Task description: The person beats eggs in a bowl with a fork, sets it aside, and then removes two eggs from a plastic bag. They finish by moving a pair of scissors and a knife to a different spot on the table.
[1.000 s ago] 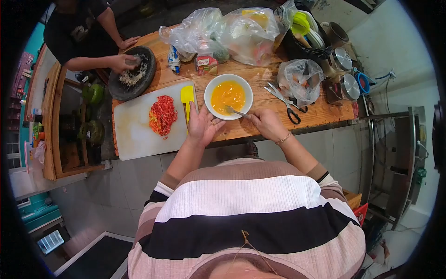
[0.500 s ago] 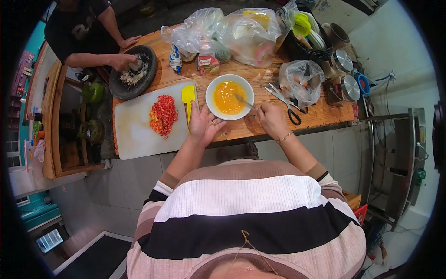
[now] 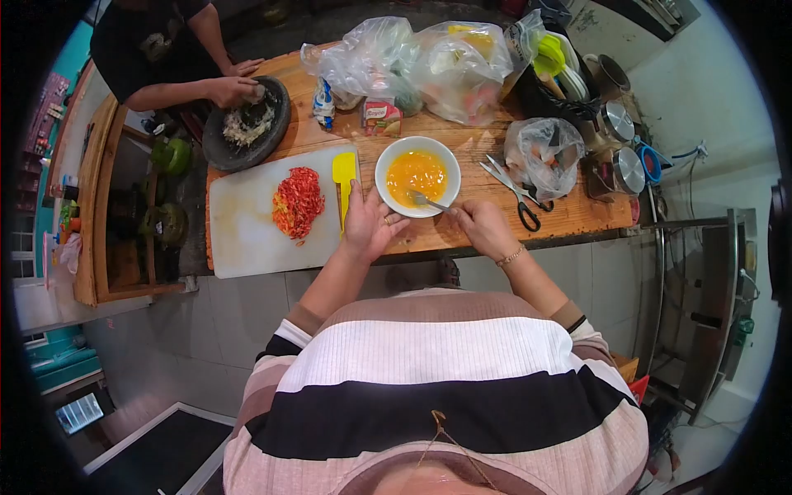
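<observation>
A white bowl [image 3: 380, 169] of beaten egg [image 3: 408, 171] stands near the table's front edge. My right hand [image 3: 487, 228] grips a fork [image 3: 429, 201], whose tines dip into the egg at the bowl's lower right. At the bowl's lower left, my left hand [image 3: 369, 224] is open, palm up, with its fingers right at the bowl's side. To its left a yellow spatula [image 3: 344, 169] lies on the white cutting board [image 3: 235, 243], beside a heap of chopped red chillies [image 3: 299, 202]. Scissors [image 3: 513, 188] with black handles rest right of the bowl.
Across the left corner, another person's hand [image 3: 235, 91] works in a dark stone mortar [image 3: 276, 136]. Plastic bags [image 3: 462, 70] and a red packet [image 3: 382, 118] sit at the back. A bagged item [image 3: 544, 157] and lidded jars [image 3: 615, 172] stand right.
The fork has moved from the bowl's middle right toward its lower edge, with my right hand shifting slightly. The camera view has shifted a little. The co-worker's hand has moved in the mortar.
</observation>
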Demonstrator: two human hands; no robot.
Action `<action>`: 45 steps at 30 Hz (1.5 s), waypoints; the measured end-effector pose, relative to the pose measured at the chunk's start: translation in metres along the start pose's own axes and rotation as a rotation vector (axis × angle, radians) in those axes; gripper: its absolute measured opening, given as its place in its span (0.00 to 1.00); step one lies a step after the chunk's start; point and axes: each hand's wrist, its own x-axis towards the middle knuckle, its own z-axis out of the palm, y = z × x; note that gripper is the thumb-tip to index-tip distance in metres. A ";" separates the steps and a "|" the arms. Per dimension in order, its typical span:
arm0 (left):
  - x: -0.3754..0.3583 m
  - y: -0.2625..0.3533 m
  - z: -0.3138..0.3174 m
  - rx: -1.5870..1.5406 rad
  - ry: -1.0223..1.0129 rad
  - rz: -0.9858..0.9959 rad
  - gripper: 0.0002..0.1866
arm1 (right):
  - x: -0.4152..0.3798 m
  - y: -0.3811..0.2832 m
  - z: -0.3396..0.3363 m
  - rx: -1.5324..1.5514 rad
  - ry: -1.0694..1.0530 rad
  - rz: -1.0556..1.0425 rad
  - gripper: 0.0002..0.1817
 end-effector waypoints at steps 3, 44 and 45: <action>0.002 -0.001 -0.004 -0.002 -0.035 0.002 0.46 | 0.008 0.005 -0.004 -0.066 0.193 0.100 0.14; 0.005 -0.061 0.046 -0.278 0.381 0.312 0.41 | 0.071 0.034 -0.069 -0.267 -0.165 -0.313 0.15; 0.005 -0.064 0.044 -0.280 0.379 0.307 0.42 | 0.074 0.034 -0.069 -0.283 -0.098 -0.313 0.15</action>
